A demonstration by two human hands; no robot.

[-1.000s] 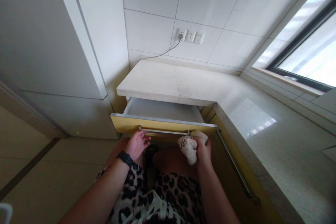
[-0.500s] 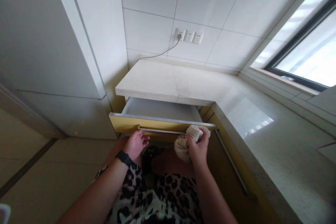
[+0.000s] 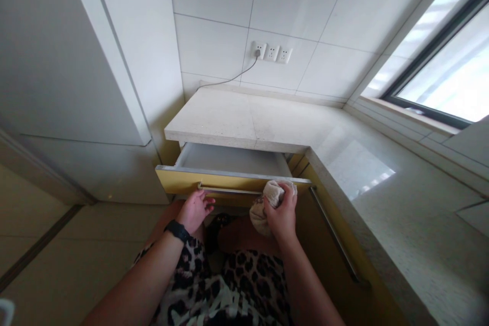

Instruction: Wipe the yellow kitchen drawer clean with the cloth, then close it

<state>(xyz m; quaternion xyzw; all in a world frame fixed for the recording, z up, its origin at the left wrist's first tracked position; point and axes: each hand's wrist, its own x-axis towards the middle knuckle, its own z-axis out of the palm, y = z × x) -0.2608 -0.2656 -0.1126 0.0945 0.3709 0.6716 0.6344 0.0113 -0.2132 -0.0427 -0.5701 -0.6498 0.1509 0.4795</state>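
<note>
A drawer with a yellow front [image 3: 178,181] is pulled out below the countertop; its pale grey inside [image 3: 233,159] shows nothing lying in it. My right hand [image 3: 281,211] grips a crumpled beige cloth [image 3: 273,193], pressed against the right part of the drawer front, over that end of the metal handle [image 3: 229,190]. At the handle's left end is my left hand [image 3: 194,210], fingers loosely bent and apart just under the bar. Whether its fingertips touch the handle I cannot tell. It holds nothing.
The pale countertop [image 3: 219,114] overhangs the drawer and turns toward me on the right. Below its right arm a cabinet door has a long metal handle [image 3: 338,237]. A tall white cabinet [image 3: 95,86] stands left. A plugged cord [image 3: 233,79] runs from the wall sockets [image 3: 272,52].
My right hand and the cloth have shifted slightly left along the drawer front. My left hand stays by the handle's left end. The whole view has shifted a little.
</note>
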